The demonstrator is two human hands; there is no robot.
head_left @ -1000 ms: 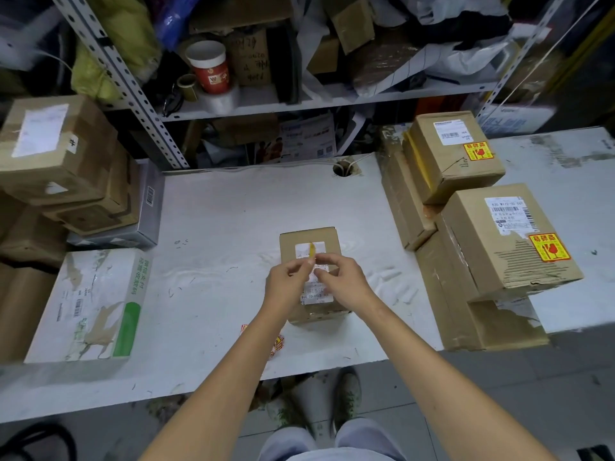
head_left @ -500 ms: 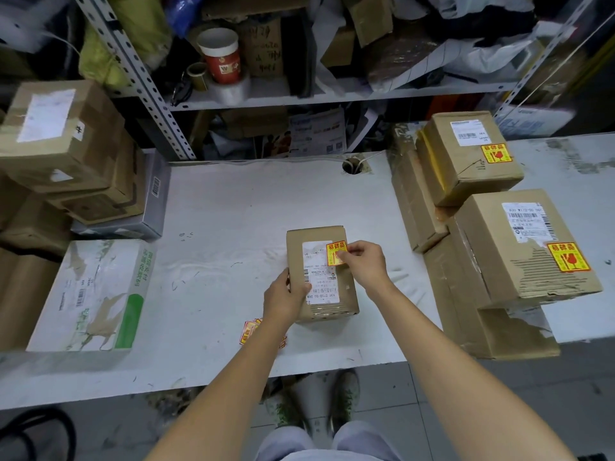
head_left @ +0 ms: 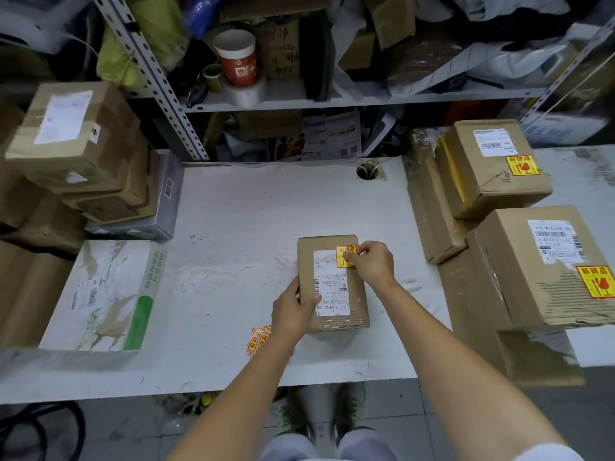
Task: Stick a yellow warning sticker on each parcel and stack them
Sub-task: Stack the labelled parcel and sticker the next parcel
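- Your right hand [head_left: 371, 264] pinches the yellow warning sticker [head_left: 346, 256] by its right edge, thumb on top and fingers curled; I cannot tell whether the sticker is fully stuck down
- The sticker sits at the far right of the small parcel [head_left: 358, 294], overlapping the top corner of its white shipping label [head_left: 331, 284]
- Your left hand [head_left: 294, 312] grips that parcel at its near left edge, thumb on the top face and fingers round the side
- The parcel lies flat on the white table [head_left: 233, 221], its long side running away from you
- To finish the step well, rub your thumb from the stuck side outward so no corner lifts, and bear down with the left hand so the box does not skate
- The barcode sits lower on the label, apart from the sticker; leave it uncovered
- Spare stickers [head_left: 258, 339] lie just beside your left wrist, near the table's front edge
- At your right, the far stickered parcel [head_left: 492, 181] and the near stickered parcel [head_left: 532, 294] top a pile of boxes, likely where this one belongs next
- The brown boxes [head_left: 73, 134] stacked at your left show no yellow sticker
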